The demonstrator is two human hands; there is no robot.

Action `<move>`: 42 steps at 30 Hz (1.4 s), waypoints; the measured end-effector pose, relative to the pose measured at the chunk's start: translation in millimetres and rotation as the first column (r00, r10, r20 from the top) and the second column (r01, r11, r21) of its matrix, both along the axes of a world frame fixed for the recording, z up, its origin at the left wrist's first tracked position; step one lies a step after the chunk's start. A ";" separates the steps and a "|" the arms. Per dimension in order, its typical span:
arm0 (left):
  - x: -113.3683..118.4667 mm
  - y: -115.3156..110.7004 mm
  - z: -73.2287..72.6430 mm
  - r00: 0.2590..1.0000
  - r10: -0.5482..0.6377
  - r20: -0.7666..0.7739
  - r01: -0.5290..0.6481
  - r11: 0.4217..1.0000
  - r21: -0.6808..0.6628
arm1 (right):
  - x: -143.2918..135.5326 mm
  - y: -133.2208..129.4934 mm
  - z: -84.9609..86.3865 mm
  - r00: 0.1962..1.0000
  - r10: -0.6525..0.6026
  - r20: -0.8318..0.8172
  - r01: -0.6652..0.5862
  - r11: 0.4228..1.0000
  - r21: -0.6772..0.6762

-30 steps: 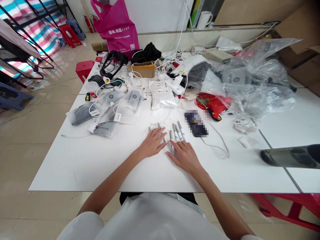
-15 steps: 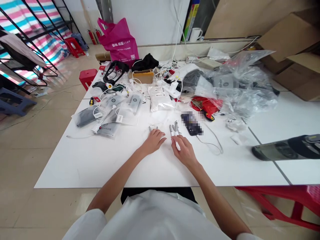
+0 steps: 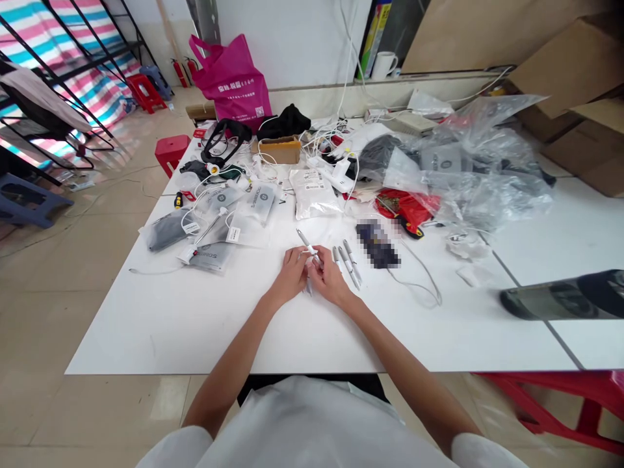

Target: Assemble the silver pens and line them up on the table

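My right hand (image 3: 329, 278) is closed on a silver and white pen (image 3: 306, 240), its upper end pointing up and to the left. Close against it, my left hand (image 3: 290, 275) has curled fingers that meet near the same pen. Between the palms the grey end of another slim piece shows, mostly hidden by the hands. Just right of my right hand, three similar pens lie side by side on the white table (image 3: 219, 325). A dark phone (image 3: 377, 244), partly pixelated, rests beyond them with a cable plugged in.
Bagged grey packets (image 3: 209, 255) and cables lie to the left. A white plastic packet (image 3: 316, 194) is ahead, with a cardboard box (image 3: 277, 151) behind. Clear plastic bags (image 3: 507, 188) crowd the right. A dark bottle (image 3: 560, 298) lies on its side near the right edge.
My right hand has moved left from the pens to meet my left hand, bringing a pen up between them. The left hand's fingers have gone from stretched to curled.
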State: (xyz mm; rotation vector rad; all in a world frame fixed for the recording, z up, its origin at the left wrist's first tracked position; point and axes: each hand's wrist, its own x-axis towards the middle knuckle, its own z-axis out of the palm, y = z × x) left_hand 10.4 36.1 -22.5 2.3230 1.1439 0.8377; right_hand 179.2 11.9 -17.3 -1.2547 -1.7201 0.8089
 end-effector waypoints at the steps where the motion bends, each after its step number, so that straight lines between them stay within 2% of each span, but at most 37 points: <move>1: -1.2 0.0 -1.7 1.000 0.004 0.021 -0.004 1.000 -0.006 | -1.5 -1.6 -1.4 1.000 0.012 0.018 -0.011 0.999 -0.030; 5: -1.5 0.1 -7.9 1.000 -0.019 0.025 0.020 1.000 -0.013 | -2.8 -7.5 -5.5 0.997 0.012 0.072 -0.006 0.997 -0.078; 9: 1.8 -2.4 -7.6 0.999 -0.035 -0.014 0.035 0.999 -0.012 | -2.2 -6.1 -6.1 0.999 -0.007 0.043 0.013 0.990 -0.138; 15: 6.6 -11.5 -1.9 0.999 0.035 0.015 -0.035 0.998 -0.049 | -1.1 -4.0 -4.7 1.000 -0.019 0.015 0.021 0.980 -0.196; 23: 14.4 -18.3 -11.7 0.991 0.126 0.046 -0.124 0.991 -0.050 | 0.5 -5.8 -2.2 0.999 -0.051 -0.004 0.049 0.972 -0.231; 26: 14.9 -20.4 -10.8 0.985 0.154 0.079 -0.146 0.985 -0.091 | 0.0 -6.2 -2.4 0.999 -0.048 -0.022 0.042 0.972 -0.230; 30: 15.0 -23.1 -0.8 0.953 0.220 0.207 -0.175 0.961 -0.216 | 0.4 -7.9 -3.4 0.997 -0.075 -0.023 0.068 0.975 -0.210; 33: 13.3 -22.4 10.3 0.891 0.247 0.382 -0.121 0.938 -0.326 | 1.8 -8.8 -4.2 0.997 -0.080 -0.013 0.076 0.978 -0.193; 36: 8.6 -16.7 19.1 0.752 0.239 0.615 0.078 0.893 -0.442 | 2.7 -8.2 -4.7 0.997 -0.070 0.018 0.072 0.981 -0.179; 39: 2.3 -8.0 22.4 0.557 0.279 0.782 0.360 0.768 -0.530 | 3.1 -6.4 -5.0 0.998 -0.053 0.045 0.059 0.984 -0.165; 42: -2.9 -0.8 21.2 0.427 0.364 0.827 0.505 0.663 -0.553 | 3.6 -5.1 -4.6 0.998 -0.021 0.066 0.032 0.987 -0.158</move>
